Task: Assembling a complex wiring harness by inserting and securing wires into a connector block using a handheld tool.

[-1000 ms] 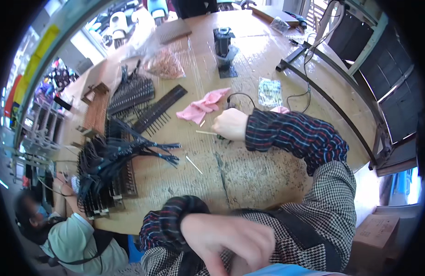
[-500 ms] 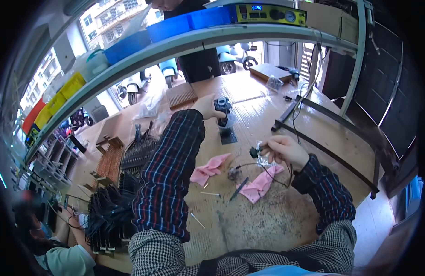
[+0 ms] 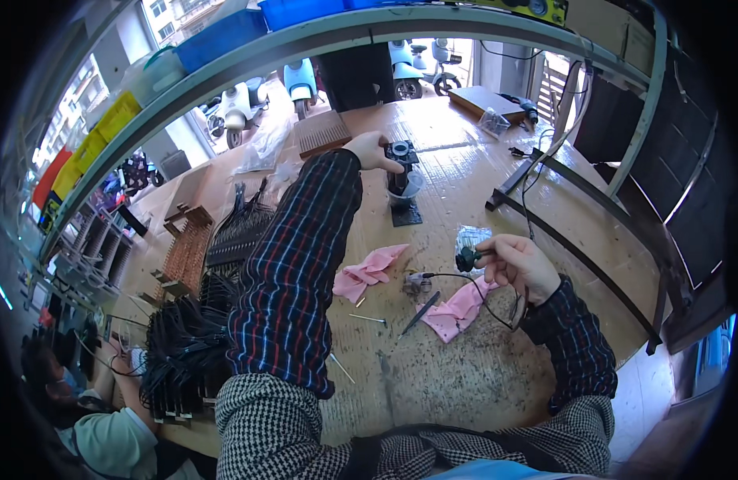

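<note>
At the workbench (image 3: 465, 376), the left hand (image 3: 371, 150) is gripping the black fixture (image 3: 402, 186) near the far edge; the right hand (image 3: 519, 264) is pinching a wired black component (image 3: 467, 258), not yet mounted.

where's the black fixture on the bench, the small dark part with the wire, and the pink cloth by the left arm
black fixture (image 3: 402, 186), head view, upright column
small dark part (image 3: 466, 258), head view, its round head
pink cloth (image 3: 367, 270), head view, its middle

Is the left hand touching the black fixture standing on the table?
Touching. The head view shows the left hand with its fingers laid on the top of the black fixture, no gap between them. The right hand holds a small dark part apart from it.
</note>
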